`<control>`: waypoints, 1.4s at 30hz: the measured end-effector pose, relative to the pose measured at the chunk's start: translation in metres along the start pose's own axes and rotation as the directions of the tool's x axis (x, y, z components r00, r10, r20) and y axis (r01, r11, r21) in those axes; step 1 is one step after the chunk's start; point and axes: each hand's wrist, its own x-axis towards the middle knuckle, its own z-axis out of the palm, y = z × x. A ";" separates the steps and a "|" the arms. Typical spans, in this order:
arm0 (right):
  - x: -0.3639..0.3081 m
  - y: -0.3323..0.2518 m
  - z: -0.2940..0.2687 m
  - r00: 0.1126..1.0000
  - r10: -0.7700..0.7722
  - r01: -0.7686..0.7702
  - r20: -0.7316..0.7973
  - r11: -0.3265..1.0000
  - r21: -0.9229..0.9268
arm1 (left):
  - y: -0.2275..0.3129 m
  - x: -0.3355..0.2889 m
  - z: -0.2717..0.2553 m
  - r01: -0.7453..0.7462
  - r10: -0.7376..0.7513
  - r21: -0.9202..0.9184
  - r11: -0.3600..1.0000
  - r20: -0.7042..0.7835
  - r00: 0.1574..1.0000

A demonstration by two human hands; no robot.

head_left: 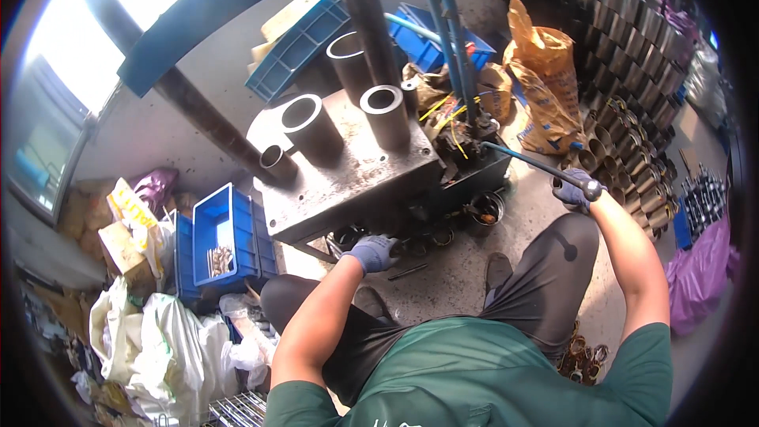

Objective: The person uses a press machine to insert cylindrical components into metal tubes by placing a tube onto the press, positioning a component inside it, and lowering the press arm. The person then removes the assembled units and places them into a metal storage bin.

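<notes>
My right hand (575,190), in a grey-blue glove, is closed around a long lever (531,160) near its black ball end. The lever runs left to the mechanism beside a heavy steel press table (356,170). My left hand (372,254), gloved alike, is below the table's front edge with its fingers curled. Dark ring-shaped parts lie close to its fingertips in shadow; what it holds, if anything, is hidden. On the table stand thick metal tubes, among them a wide sleeve (314,130) and a narrower sleeve (385,117).
Blue bins (225,233) stand on the left, above white sacks (170,348). A torn orange-brown sack (545,83) is behind the lever. Many metal sleeves (624,24) are stacked at right. A small bucket (484,209) and a thin rod (407,271) are on the floor.
</notes>
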 end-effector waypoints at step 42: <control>0.160 -0.336 0.065 0.579 -0.680 0.770 0.450 0.638 -0.026 | 0.129 -0.750 0.351 -0.407 0.313 -0.606 -0.683 0.261 -0.913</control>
